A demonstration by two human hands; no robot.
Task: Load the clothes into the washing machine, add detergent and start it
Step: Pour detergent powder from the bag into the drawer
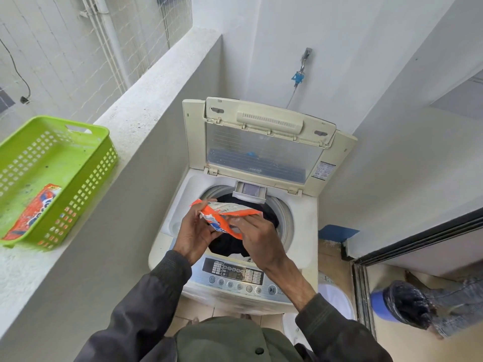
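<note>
A white top-loading washing machine stands in the corner with its lid raised. Dark clothes fill the drum. The small detergent drawer at the drum's back rim is pulled out. Over the drum I hold an orange and white detergent sachet with both hands. My left hand pinches its left end and my right hand grips its right side. The control panel lies just below my wrists.
A green plastic basket sits on the concrete ledge at left, holding another orange detergent sachet. A tap with a hose is on the back wall. A white bucket and a blue bin lined with a black bag stand at right.
</note>
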